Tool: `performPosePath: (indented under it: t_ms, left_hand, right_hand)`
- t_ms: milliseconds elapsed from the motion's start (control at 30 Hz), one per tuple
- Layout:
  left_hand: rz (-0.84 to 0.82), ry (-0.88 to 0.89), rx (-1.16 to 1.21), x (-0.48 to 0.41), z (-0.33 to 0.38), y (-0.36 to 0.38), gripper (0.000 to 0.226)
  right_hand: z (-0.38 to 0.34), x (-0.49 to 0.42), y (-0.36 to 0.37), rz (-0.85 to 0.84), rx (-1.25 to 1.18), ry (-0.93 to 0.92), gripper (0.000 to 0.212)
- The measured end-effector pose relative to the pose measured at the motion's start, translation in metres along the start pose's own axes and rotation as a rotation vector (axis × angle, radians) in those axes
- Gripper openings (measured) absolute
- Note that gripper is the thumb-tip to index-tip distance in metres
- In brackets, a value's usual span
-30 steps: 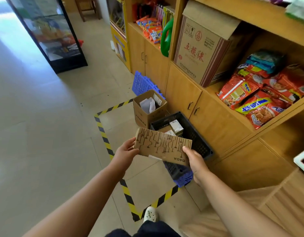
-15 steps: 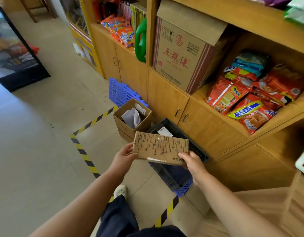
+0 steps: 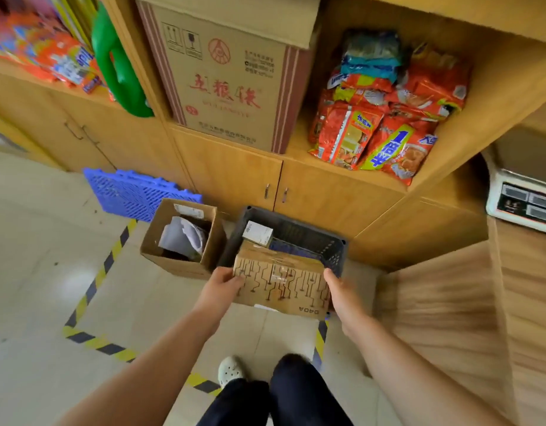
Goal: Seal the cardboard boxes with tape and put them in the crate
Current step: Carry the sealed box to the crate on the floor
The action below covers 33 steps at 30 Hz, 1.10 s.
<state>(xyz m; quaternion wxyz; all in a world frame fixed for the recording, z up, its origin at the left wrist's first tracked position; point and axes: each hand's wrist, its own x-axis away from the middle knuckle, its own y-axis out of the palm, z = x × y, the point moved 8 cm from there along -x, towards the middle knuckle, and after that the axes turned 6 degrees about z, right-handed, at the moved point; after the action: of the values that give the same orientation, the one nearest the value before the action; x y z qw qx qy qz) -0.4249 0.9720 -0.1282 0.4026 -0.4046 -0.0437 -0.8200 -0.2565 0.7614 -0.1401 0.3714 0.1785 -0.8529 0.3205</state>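
Taped cardboard box: flat and oblong, printed with brown circuit-like lines, with a glossy strip of clear tape across its top.
Where it is: held in the air between both hands. Its far edge is over the near rim of the dark crate and its near edge is still outside, toward the person.
Weight: probably light, since it is carried level by its two short ends and neither wrist looks strained.
Stiffness: corrugated walls, stiff enough to bear an end-to-end squeeze; the broad top would likely dent under a hard press.
Surface: the bare card gives good friction, while the taped strip is slicker and best avoided.
Where to hold: at the short ends, near the corners, where the walls are strongest.
Left hand: its grip pinches the box's left end, thumb on the top face and fingers tucked below, out of sight.
Right hand: its grip clasps the right end, thumb at the upper edge; the fingers are hidden behind the box.
Arms: both reach forward and down, forearms converging on the box.
Crate contents: a small white-labelled box lies in the far left corner, so the free space seems to be to its right.
Beside the crate: an open carton holding crumpled paper.
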Motion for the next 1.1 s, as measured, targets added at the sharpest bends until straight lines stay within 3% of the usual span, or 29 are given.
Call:
performPosePath:
  t_ms: [200, 600, 733, 867, 967, 1100]
  left_hand:
    - [-0.020, -0.123, -0.036, -0.050, -0.002, 0.048, 0.043]
    - [-0.038, -0.210, -0.131, -0.179, -0.043, 0.125, 0.028]
    - [-0.028, -0.170, -0.248, -0.235, -0.065, 0.129, 0.035]
    - [-0.003, -0.093, -0.436, -0.304, -0.094, 0.118, 0.035]
    - [-0.005, -0.081, -0.505, -0.354, -0.119, 0.109, 0.038]
    - [0.017, -0.098, -0.550, -0.406, -0.146, 0.106, 0.040]
  right_hand:
    - [0.018, -0.046, -0.009, 0.070, -0.069, 0.126, 0.037]
    - [0.047, -0.179, 0.023, 0.090, -0.039, 0.137, 0.018]
    - [0.064, -0.219, 0.061, 0.091, -0.079, 0.127, 0.008]
    - [0.083, -0.263, 0.120, 0.038, -0.092, 0.130, 0.019]
    - [0.094, -0.291, 0.162, 0.053, -0.097, 0.142, 0.009]
    - [0.111, -0.331, 0.211, 0.086, -0.154, 0.168, 0.019]
